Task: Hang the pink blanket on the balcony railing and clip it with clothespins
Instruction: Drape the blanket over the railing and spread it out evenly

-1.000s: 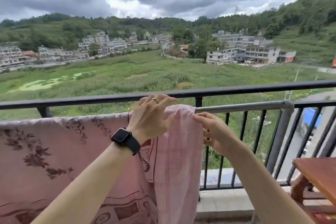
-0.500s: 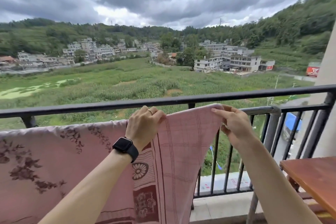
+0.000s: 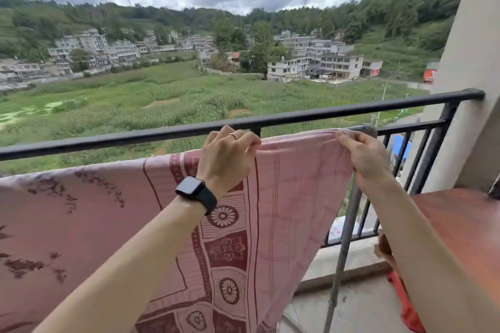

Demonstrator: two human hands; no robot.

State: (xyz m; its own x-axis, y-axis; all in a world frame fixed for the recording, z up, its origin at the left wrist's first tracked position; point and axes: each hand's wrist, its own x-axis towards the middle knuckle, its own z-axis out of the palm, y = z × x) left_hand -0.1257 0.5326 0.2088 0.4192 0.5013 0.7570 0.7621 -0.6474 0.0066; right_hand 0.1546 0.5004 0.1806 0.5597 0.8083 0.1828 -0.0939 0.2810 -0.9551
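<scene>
The pink blanket [image 3: 295, 197], printed with dark red flowers and a checked end, hangs over a grey metal bar just inside the black balcony railing [image 3: 311, 116]. My left hand [image 3: 227, 154], with a ring and a black watch on the wrist, pinches the blanket's top fold. My right hand [image 3: 362, 154] grips the blanket's right end at the top, close to the grey bar's corner [image 3: 365, 128]. The cloth is stretched flat between both hands. No clothespins are in view.
A grey upright post [image 3: 343, 246] drops from the bar's corner to the floor. A reddish wooden table [image 3: 460, 224] stands at the right under my right forearm. A beige wall [image 3: 465, 89] closes the balcony's right side. Something red [image 3: 405, 305] lies on the floor below the table.
My right hand has pulled the blanket's end rightward along the bar to near its corner, spreading the bunched cloth flat. My left hand has stayed on the top fold. The view has turned right.
</scene>
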